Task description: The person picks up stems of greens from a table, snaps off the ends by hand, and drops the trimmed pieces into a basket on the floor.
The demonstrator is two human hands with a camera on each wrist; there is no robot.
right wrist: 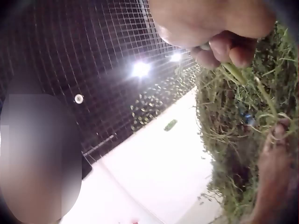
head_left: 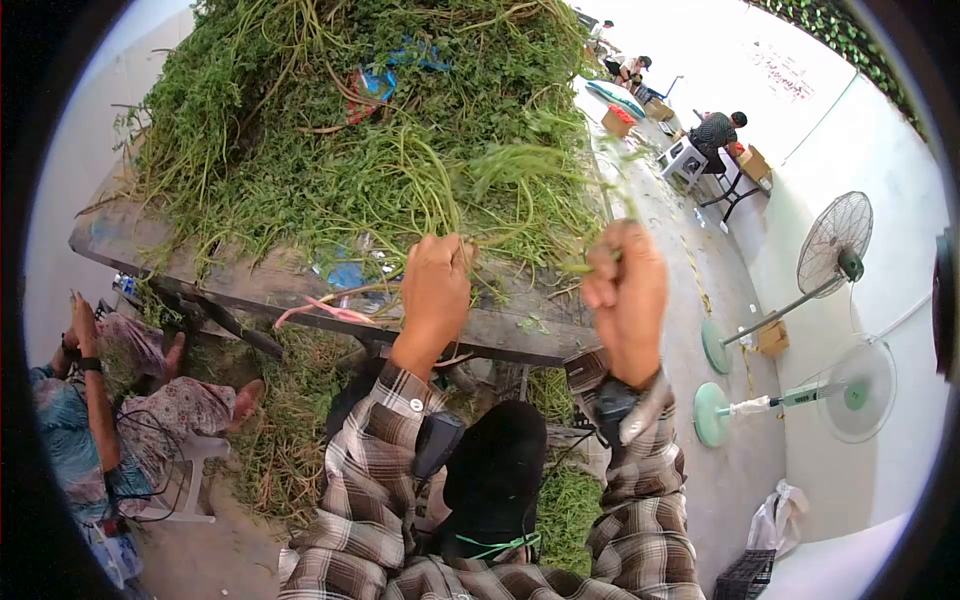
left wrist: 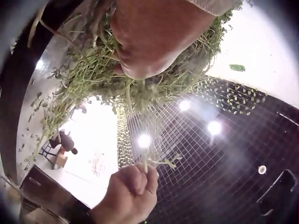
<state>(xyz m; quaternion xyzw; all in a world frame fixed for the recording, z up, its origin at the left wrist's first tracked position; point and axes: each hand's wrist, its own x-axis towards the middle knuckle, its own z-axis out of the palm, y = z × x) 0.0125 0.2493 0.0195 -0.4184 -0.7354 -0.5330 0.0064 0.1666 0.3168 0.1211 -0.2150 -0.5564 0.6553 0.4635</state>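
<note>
My left hand [head_left: 435, 290] grips long green stems [head_left: 445, 200] at the front edge of a heaped pile of leafy greens [head_left: 300, 160]. To its right, my right hand [head_left: 632, 290] pinches a leafy stem between thumb and curled fingers; its tip looks blurred. In the right wrist view, a cut-looking stem piece [right wrist: 235, 73] sticks out below the right fingers, and the left hand [right wrist: 275, 163] holds another stem [right wrist: 265, 95]. The left wrist view has the right hand [left wrist: 130, 193] below, with a small leafy sprig [left wrist: 168, 162] poking from its grip.
The pile covers a worn wooden table [head_left: 470, 330], where a pink forked strip [head_left: 325, 310] lies by the edge. A seated person [head_left: 100, 420] works at left. Two fans [head_left: 835, 245] stand at right. More greens [head_left: 570, 515] lie on the floor. Other people [head_left: 715, 140] sit farther back.
</note>
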